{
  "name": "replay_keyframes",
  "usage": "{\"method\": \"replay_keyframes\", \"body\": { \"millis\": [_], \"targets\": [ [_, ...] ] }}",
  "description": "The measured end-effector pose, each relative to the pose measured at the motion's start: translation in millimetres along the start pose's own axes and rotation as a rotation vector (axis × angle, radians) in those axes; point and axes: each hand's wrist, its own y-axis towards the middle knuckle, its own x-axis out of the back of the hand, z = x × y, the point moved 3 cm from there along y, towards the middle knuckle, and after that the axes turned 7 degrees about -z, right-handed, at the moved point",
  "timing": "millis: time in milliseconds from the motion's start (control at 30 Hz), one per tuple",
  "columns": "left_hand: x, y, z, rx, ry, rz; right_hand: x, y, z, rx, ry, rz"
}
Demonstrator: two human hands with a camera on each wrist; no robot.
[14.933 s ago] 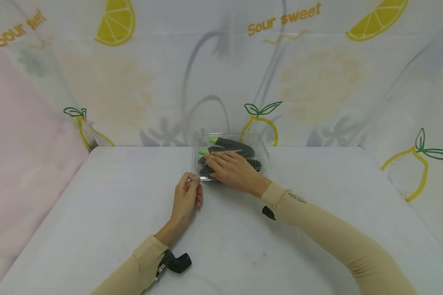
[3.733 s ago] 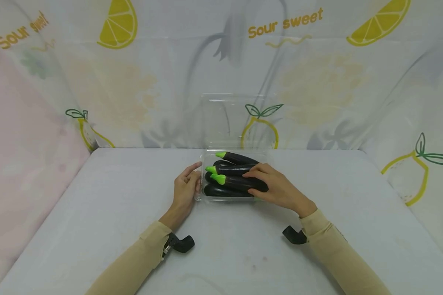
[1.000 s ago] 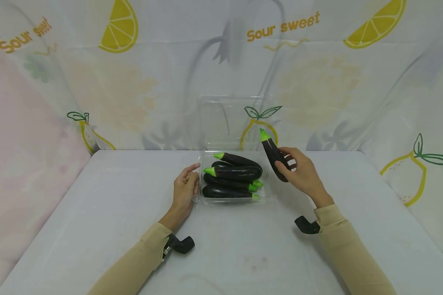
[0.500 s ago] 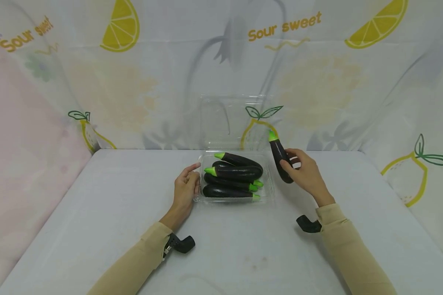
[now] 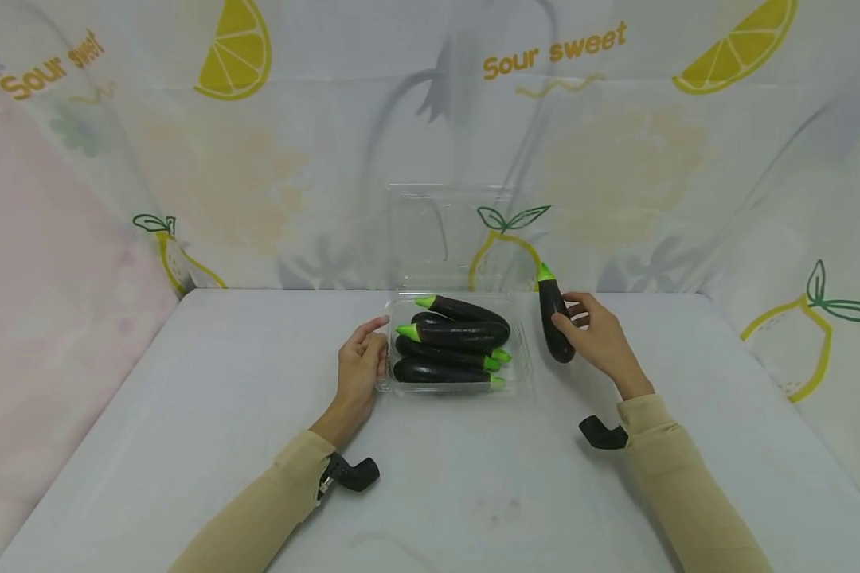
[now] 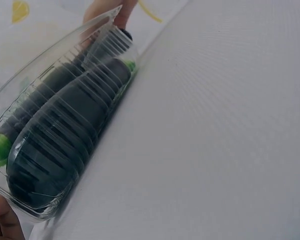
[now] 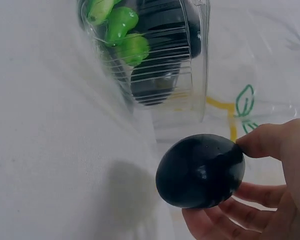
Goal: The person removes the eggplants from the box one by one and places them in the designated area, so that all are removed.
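My right hand (image 5: 598, 334) grips a dark purple eggplant (image 5: 556, 322) with a bright green stem cap, to the right of a clear plastic container (image 5: 519, 350). The eggplant stands nearly upright above the table, stem end up, its rounded bottom (image 7: 200, 172) facing the right wrist camera. Thumb and fingers hold it from opposite sides. The container's lid (image 5: 423, 239) is raised at the back. Several eggplants (image 5: 462, 335) lie crosswise inside, some overlapping. At the container's left edge my left hand (image 5: 358, 370) holds the rim, index finger stretched along it; part of its grip is hidden.
A white cloth covers the table (image 5: 430, 493). Behind it hangs a fabric backdrop (image 5: 330, 143) printed with lemons, close to the raised lid. Black wrist devices (image 5: 354, 475) sit on both forearms.
My right hand lifted an eggplant out of the container, carried it right and turned it upright; it lately drifted slightly further right. Earlier the lid was down. The left hand stays at the container's left edge.
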Motion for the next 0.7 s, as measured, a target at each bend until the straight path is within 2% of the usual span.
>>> {"method": "replay_keyframes", "body": {
  "millis": [333,567,700],
  "targets": [
    [-0.3,-0.5,-1.7,0.012,0.009,-0.014,-5.3,1.5,-8.6,-0.083,-0.077,0.157],
    [4.9,9.9,13.8,0.013,-0.017,-0.017,-7.3,-0.2,-11.2,-0.095,-0.086,0.177],
    [5.2,10.8,17.1,-0.011,-0.006,-0.021,-8.5,-1.0,-11.7,-0.088,-0.080,0.185]
  ]
}}
